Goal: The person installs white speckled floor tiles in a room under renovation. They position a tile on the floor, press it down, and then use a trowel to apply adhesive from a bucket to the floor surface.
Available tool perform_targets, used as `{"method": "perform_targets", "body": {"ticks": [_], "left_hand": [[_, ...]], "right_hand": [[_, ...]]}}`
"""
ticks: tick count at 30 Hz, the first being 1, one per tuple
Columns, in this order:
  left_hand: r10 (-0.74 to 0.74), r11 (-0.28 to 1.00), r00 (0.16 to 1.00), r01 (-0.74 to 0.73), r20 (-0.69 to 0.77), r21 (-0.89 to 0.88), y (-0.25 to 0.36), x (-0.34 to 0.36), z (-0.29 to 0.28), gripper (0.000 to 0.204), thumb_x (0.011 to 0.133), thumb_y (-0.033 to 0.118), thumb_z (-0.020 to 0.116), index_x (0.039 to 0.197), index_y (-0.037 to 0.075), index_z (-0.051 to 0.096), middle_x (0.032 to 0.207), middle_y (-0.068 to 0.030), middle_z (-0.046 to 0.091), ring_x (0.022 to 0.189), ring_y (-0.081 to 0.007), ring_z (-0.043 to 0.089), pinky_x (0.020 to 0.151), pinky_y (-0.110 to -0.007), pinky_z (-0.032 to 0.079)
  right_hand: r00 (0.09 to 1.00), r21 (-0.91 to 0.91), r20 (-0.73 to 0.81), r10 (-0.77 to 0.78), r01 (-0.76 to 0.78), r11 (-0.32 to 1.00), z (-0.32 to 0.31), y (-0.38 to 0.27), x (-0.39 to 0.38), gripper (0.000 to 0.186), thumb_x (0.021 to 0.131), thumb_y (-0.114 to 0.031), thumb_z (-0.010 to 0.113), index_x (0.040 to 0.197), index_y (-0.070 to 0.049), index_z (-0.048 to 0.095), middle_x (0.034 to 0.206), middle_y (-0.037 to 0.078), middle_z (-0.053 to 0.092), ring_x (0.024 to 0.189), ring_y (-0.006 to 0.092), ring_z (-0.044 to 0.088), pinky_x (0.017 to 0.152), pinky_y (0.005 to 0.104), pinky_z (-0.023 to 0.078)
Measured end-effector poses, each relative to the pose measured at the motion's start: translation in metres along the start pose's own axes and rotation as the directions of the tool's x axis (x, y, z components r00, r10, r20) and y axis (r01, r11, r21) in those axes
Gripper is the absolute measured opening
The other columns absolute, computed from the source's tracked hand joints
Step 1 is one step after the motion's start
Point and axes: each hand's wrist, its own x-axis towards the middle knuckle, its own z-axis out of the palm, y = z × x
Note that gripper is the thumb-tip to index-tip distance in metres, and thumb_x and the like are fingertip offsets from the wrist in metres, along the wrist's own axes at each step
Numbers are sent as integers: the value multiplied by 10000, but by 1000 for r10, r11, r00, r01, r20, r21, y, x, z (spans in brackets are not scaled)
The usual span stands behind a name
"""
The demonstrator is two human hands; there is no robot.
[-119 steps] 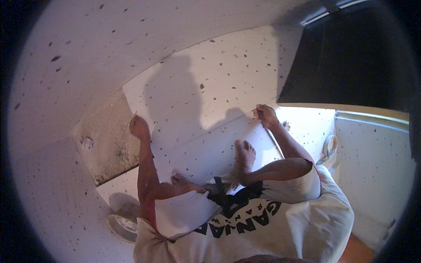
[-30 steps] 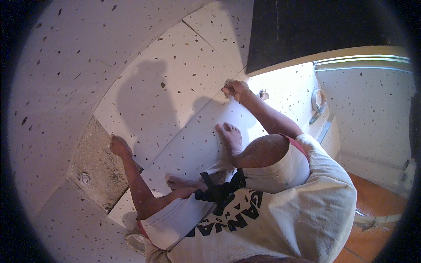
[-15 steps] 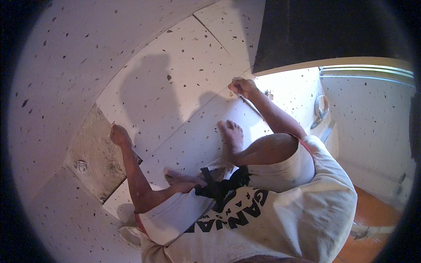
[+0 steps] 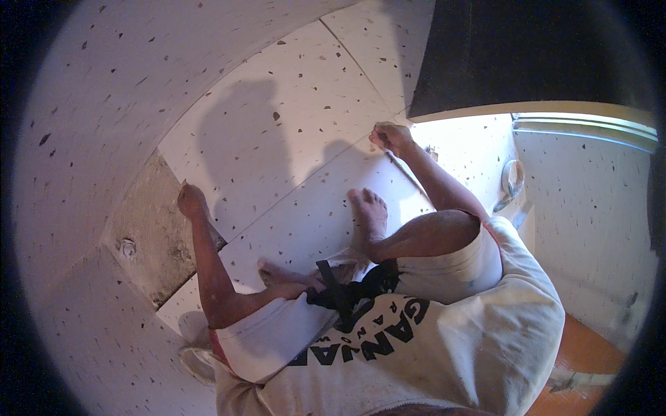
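My left hand [image 4: 192, 201] is closed at the edge between a speckled white tile [image 4: 243, 173] and a bare, dirty grey patch of floor [image 4: 149, 222]. Its fingers are curled inward, and anything in them is too small to make out. Farther off on the right, my right hand [image 4: 393, 137] is also closed, low over the joint between two tiles, beside a bright patch of light. Whatever its fingers pinch does not show. My bare feet rest on the nearer tile [image 4: 305, 215], between my arms.
A round fitting [image 4: 127, 247] sits in the grey patch. Speckled walls curve round the left. A dark panel [image 4: 527, 55] overhangs the far right. A pale ring-shaped thing [image 4: 513, 177] is beside the right wall, with orange flooring [image 4: 590, 340] at the lower right.
The whole view has shifted slightly, moving the right-hand side of the scene a little rightward. Both hands stay closed at about the same places on the floor.
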Motion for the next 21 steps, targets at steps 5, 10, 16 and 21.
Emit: {"method": "perform_targets", "body": {"ticks": [5,10,16,21], "left_hand": [[-17,999,999,18,27,-34,22,-10,-17,542,881,467,462,943,-30,668,903,-243,650,873,-394,614,785,-449,460],[70,987,992,-85,108,139,25,0,-6,612,877,490,450,918,-89,644,900,-291,629,881,-431,597,802,-474,447],[180,969,984,-177,-5,171,-9,10,-3,441,905,429,413,838,59,642,759,-236,624,709,-410,600,657,-505,468],[202,976,979,-203,27,76,17,-5,9,475,934,359,368,747,17,640,708,-223,624,699,-393,617,642,-494,485]], "right_hand": [[1000,17,23,-2,1,1000,1,1,1,59,825,-27,573,783,14,578,786,92,593,718,150,621,670,227,559],[996,-59,51,-79,82,995,-11,4,-1,85,823,-48,579,751,-3,572,742,79,586,683,134,611,638,229,544],[987,-52,137,-85,93,994,-9,10,12,95,823,-66,583,753,-3,568,722,71,582,656,136,611,630,224,542],[999,-140,-8,-47,45,989,-6,-1,-5,97,834,-82,573,774,-6,569,724,70,583,652,148,613,653,239,552]]}}
